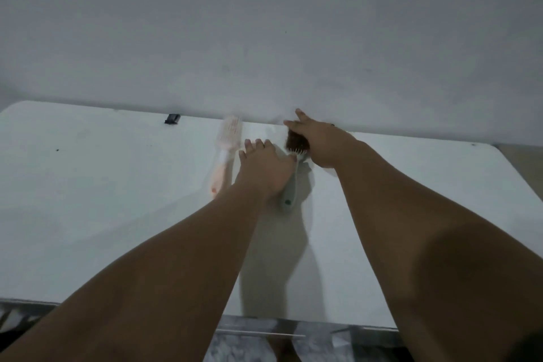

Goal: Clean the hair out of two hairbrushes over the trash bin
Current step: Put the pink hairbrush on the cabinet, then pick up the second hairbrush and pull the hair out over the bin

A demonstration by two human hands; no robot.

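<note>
Two hairbrushes lie on a white table (102, 200) near the wall. The pale pink brush (227, 144) lies on the left, handle toward me. The grey-green brush (291, 185) lies on the right, its head matted with dark brown hair (295, 142). My left hand (266, 167) rests over the grey-green brush's handle, fingers spread; whether it grips the handle I cannot tell. My right hand (318, 138) covers the right side of that brush's head, fingers reaching toward the wall. No trash bin is in view.
A plain white wall (264, 38) rises right behind the table's far edge. A small black clip-like object (172, 119) sits at the far edge on the left. Grey patterned floor (264, 341) shows below the near edge.
</note>
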